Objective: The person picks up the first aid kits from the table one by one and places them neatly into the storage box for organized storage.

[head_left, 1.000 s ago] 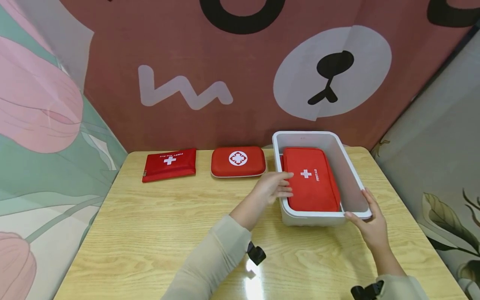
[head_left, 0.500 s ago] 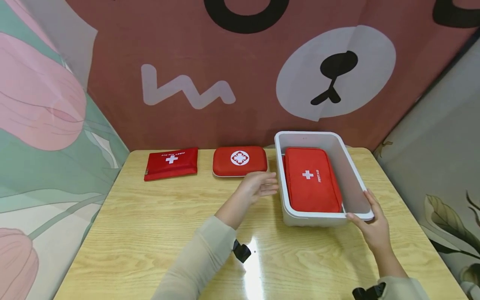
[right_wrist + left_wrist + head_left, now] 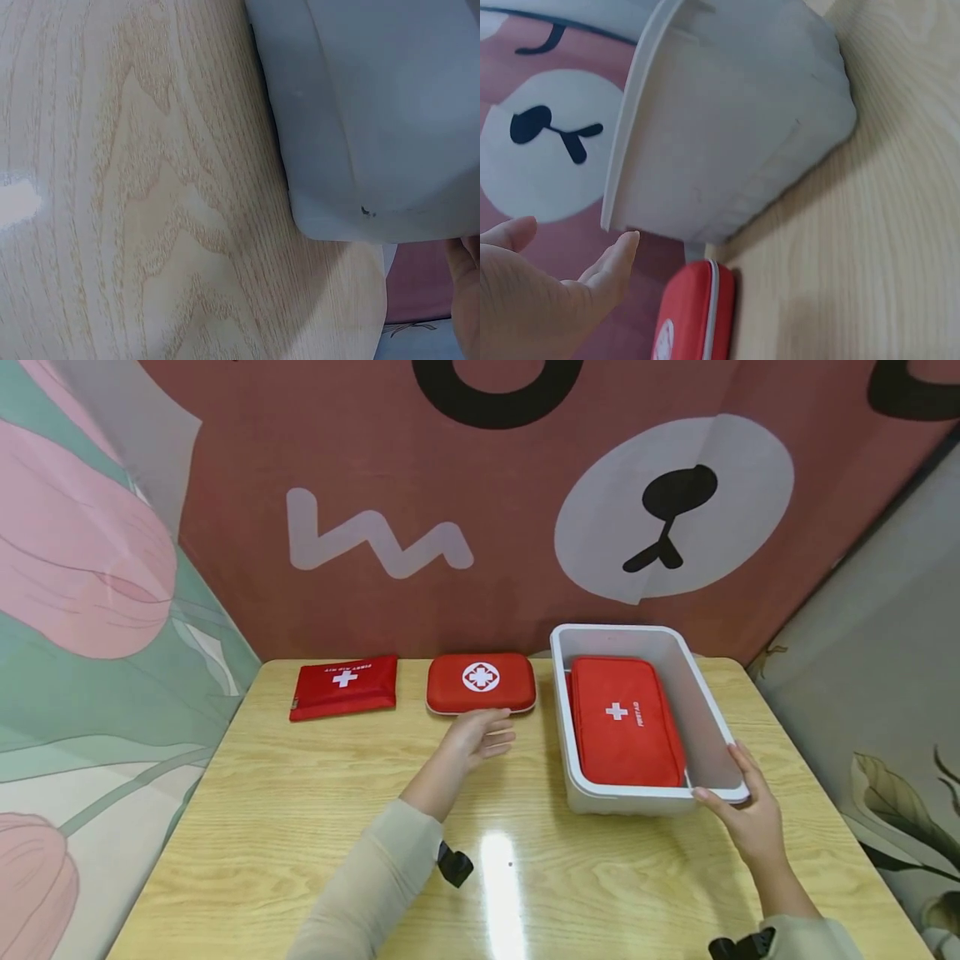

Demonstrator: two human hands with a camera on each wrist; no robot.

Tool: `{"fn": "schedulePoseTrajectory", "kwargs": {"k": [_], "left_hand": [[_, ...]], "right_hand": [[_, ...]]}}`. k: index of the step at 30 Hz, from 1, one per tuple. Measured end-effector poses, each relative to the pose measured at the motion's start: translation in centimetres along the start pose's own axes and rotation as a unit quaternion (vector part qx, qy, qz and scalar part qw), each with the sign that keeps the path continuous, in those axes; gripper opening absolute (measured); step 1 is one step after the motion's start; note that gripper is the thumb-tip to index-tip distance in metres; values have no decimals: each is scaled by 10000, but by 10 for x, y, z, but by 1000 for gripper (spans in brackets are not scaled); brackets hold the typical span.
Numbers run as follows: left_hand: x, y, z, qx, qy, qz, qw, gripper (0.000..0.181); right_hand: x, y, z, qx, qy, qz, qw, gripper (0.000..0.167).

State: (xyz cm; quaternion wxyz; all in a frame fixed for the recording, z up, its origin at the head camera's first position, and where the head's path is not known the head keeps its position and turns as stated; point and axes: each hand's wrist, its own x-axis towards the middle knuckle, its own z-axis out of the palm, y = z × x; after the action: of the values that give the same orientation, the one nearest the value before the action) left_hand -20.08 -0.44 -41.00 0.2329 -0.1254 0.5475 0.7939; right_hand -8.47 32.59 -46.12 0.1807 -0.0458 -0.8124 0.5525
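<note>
My left hand (image 3: 471, 739) is empty, its fingers extended just in front of a red zip case (image 3: 448, 683) with a white cross emblem. In the left wrist view, the thumb and fingers (image 3: 613, 271) stand apart from one another. My right hand (image 3: 756, 820) holds the near right corner of a white plastic bin (image 3: 637, 791), thumb on the front rim and fingers along the right side. Inside the bin lies a red first-aid bag (image 3: 628, 739), with another red edge showing under its left side. In the right wrist view, the bin's outer wall (image 3: 390, 112) hides most of that hand.
A flat red first-aid pouch (image 3: 356, 700) lies at the back left of the wooden table (image 3: 300, 827). A brown bear-print backdrop (image 3: 510, 593) rises directly behind the table. Printed fabric walls (image 3: 885, 693) stand on both sides.
My left hand has drawn away leftward from the first-aid bag in the bin and now hovers before the red zip case. My right hand keeps its hold on the bin's corner.
</note>
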Motion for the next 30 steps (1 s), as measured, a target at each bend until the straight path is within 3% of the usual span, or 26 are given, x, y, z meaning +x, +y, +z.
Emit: {"fn": "schedulePoseTrajectory", "kwargs": {"k": [8,21,30], "left_hand": [[1,-6,-32,-234,543,-56,9982,43],[0,-6,-84,-586,1231,-77,9906,51],[3,0,-114,-1148,1809,-35,9768,49]], "right_hand": [[3,-1,2,-450,-13,-43,9990,74],[-1,1,-1,-412,13,76,9991,75],[0,1,-1,-521,15,6,9986,73]]}}
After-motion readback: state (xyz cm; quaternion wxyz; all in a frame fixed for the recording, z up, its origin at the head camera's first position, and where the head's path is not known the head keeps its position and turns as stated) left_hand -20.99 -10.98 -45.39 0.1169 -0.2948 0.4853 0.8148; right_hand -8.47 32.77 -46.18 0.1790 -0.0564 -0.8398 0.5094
